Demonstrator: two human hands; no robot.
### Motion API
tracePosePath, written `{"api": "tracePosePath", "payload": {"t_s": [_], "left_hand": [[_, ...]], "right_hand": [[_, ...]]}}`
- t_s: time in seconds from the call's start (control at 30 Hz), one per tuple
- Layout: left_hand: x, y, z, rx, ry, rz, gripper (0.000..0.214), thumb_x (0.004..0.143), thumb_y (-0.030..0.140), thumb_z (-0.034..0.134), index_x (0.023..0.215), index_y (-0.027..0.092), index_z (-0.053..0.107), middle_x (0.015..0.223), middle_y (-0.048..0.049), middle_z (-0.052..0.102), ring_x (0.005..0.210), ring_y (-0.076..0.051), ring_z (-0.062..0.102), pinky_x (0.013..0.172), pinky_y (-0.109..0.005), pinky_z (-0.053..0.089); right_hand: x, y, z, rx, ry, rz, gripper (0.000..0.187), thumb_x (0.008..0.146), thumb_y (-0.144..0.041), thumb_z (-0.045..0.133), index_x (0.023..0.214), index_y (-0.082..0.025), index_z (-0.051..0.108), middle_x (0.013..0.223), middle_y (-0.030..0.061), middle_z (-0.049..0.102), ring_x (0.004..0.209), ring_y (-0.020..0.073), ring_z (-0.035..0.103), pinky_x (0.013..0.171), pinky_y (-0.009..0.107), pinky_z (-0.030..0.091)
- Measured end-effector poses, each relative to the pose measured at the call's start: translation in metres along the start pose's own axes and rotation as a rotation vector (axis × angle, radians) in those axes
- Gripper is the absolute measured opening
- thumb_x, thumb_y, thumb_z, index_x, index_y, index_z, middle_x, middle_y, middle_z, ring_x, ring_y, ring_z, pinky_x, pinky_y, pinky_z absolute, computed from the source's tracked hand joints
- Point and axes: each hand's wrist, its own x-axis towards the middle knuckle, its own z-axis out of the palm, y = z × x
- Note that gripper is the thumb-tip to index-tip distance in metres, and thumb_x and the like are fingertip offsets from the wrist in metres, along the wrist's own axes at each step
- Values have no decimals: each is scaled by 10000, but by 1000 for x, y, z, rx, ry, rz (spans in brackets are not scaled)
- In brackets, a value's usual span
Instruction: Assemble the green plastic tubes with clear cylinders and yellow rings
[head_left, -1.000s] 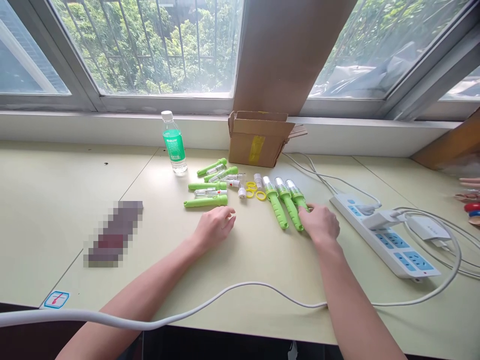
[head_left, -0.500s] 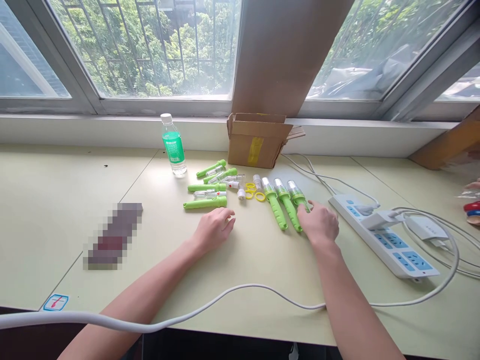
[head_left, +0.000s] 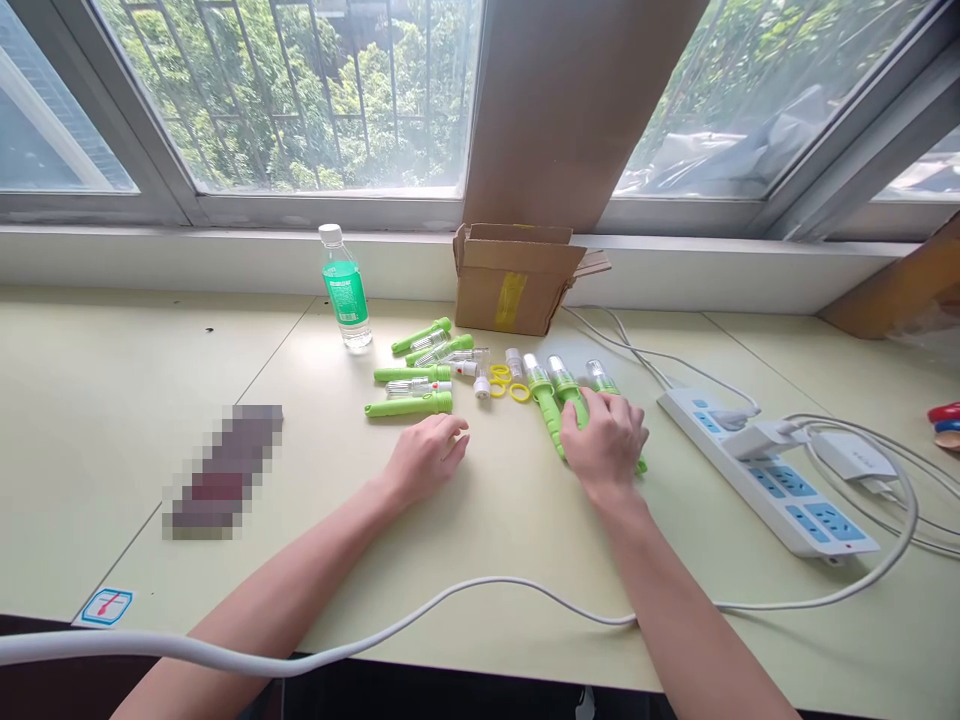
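My right hand lies palm down over the row of three green light sticks with clear tips. Its thumb and fingers close around the middle light stick; the palm hides most of that handle. The right-hand light stick passes beneath the hand, its lower end showing past the wrist. To the left, the third light stick lies apart from the fingers. My left hand rests on the table, holding nothing, fingers loosely bent and thumb apart. Just beyond it is a loose green handle.
Several green handles, clear tubes and yellow rings lie mid-table. Behind them stand a cardboard box and a water bottle. A power strip sits at right; a white cable crosses in front.
My right hand has moved left from the right-hand light stick onto the middle one. The right-hand stick has shifted a little to the right. My left hand stays put.
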Motion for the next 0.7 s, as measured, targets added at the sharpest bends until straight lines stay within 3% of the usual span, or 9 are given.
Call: {"api": "tracePosePath", "payload": {"t_s": [0.33,0.57,0.7], "left_hand": [[1,-4,-1,36,49,23,152,901,256,444,965,202,571,901,-51,654,810,-171,627,672,-278,498],[6,-12,-9,236,194,15,145,879,199,467,998,206,551,1010,-82,615,947,-228,579,795,-351,491],[8,-18,-10,352,185,-60,239,827,176,525,1065,191,530,1090,-123,578,1024,-284,540,887,-432,453]], "right_hand": [[4,5,-2,-24,8,53,363,838,-335,466,1111,-172,640,1070,151,555,1032,318,430,793,434,382],[2,3,0,-7,-4,30,366,841,-321,447,1120,-166,626,1086,161,527,1021,325,421,787,457,380],[-1,-1,1,7,3,-14,367,850,-319,432,1122,-166,626,1080,154,529,1011,319,435,793,454,382]]}}
